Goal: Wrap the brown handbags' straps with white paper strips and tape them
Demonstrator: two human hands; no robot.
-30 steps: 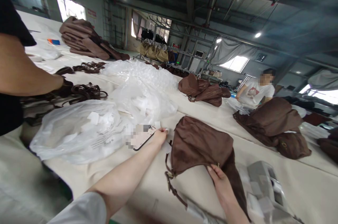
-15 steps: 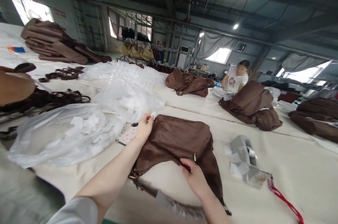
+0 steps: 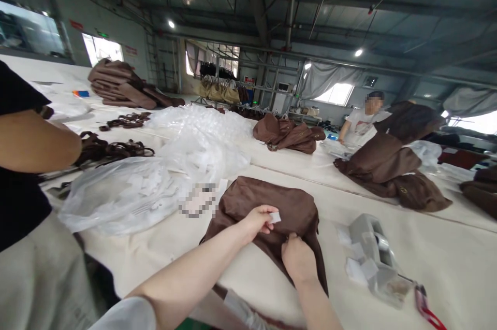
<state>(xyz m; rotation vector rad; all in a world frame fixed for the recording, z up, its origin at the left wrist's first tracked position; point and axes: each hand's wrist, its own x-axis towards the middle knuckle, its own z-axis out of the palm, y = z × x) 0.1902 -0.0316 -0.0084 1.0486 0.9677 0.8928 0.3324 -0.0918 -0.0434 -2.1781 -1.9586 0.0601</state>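
A brown handbag (image 3: 267, 198) lies flat on the pale table in front of me, its strap side toward me. Above the middle of the bag, my left hand (image 3: 258, 224) pinches a small white slip (image 3: 275, 217) between thumb and fingers. My right hand (image 3: 298, 257) is closed at the bag's near edge, around where a gold zip pull showed earlier; the fingertips' hold is partly hidden. Part of the bag's strap, wrapped in clear plastic (image 3: 243, 309), hangs at the table's near edge.
A grey tape dispenser (image 3: 367, 239) with a red cord stands to the right. Clear plastic bags (image 3: 124, 195) and a blurred phone-like object (image 3: 199, 200) lie left. Brown bags (image 3: 388, 169) are piled beyond. One person stands close at left, another at the far right.
My left hand has moved right, from the bag's far left corner to over its middle, carrying the white slip. My right hand has closed at the zip pull. The view has turned left.
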